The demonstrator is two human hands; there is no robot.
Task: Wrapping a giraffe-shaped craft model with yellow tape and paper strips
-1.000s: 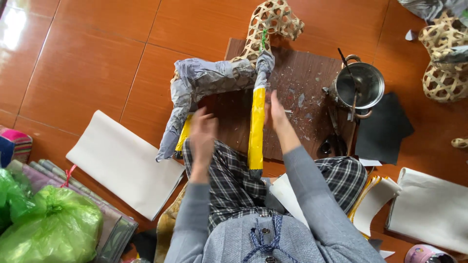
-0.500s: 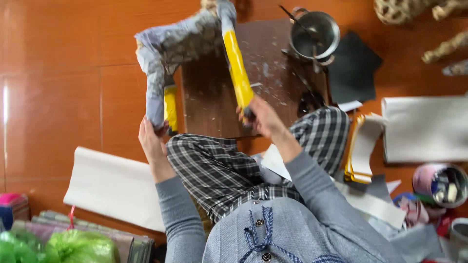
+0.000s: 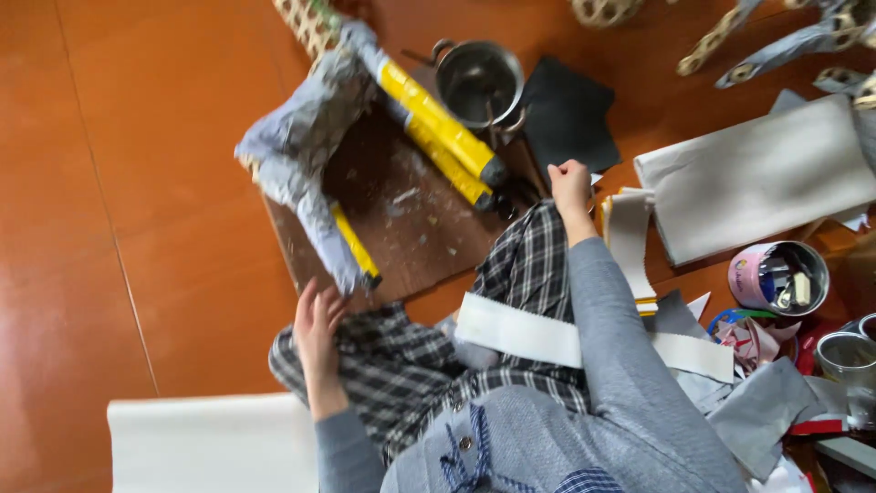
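A dark brown work board (image 3: 401, 215) lies on the orange floor, and everything here is placed from it. Across its upper half lies the paper-covered animal figure (image 3: 319, 119) — a grey, crumpled body with yellow-taped legs (image 3: 438, 123) running down to the board's right edge, and one more yellow leg (image 3: 354, 246) ending at its lower edge.

Right of the board, well apart, a large sheet of grey paper (image 3: 757, 178) is spread out; below the board's left corner lies a white sheet (image 3: 214, 443). A black square of material (image 3: 568, 114) sits just beyond the board's upper right corner, beside a steel pot (image 3: 479, 82) that touches the figure's yellow legs; what the pot holds cannot be made out. Far right of the board stands a pink tin (image 3: 776, 274) with small pieces inside.

The left hand (image 3: 315, 324) rests at the board's lower edge, fingers loosely spread, just below the single yellow leg and gripping nothing. The right hand (image 3: 570, 187) is off the board's right edge, near the taped legs' tips; its fingers curl down — whether they hold anything cannot be told.
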